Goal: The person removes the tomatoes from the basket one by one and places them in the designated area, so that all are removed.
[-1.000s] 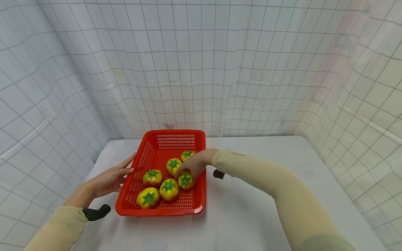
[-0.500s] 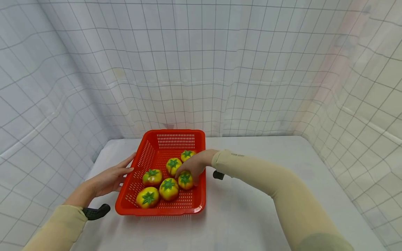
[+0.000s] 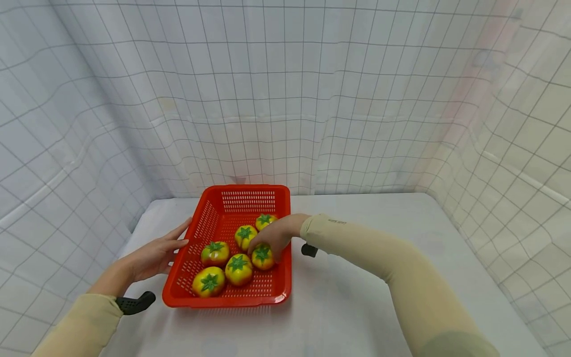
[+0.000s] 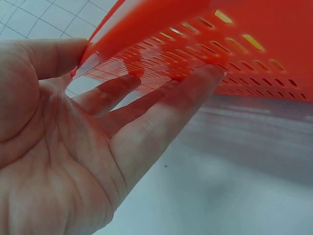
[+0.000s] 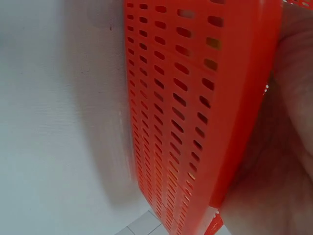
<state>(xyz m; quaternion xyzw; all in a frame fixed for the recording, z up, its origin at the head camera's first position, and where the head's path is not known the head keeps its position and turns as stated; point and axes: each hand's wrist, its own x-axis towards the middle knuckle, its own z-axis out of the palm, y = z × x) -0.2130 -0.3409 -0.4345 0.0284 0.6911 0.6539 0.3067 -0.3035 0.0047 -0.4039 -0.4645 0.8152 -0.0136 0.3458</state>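
A red plastic basket (image 3: 226, 302) with slotted walls stands on the white table. Inside it lie several glossy yellow-and-red tomatoes with green star-shaped tops, artificial by their look. My right hand (image 3: 277, 235) reaches over the right rim and grips the tomato (image 3: 262, 257) at the right, fingers curled round its side. In the right wrist view the basket wall hides that tomato. My left hand (image 3: 153, 257) is at the basket's left side. Its long fingers (image 4: 161, 117) lie nearly straight against the slotted outer wall (image 4: 244, 63), while the thumb touches the rim.
Close by the gripped tomato are a front middle tomato (image 3: 238, 270) and one behind it (image 3: 245, 237). Another tomato (image 3: 265, 220) sits near the right wall, partly behind the right hand. White gridded curtains (image 3: 285, 124) enclose the white tabletop (image 3: 357, 297) at the back and sides.
Both hands keep their places, and the tomatoes stay put in the basket. The whole head view shifts only very slightly.
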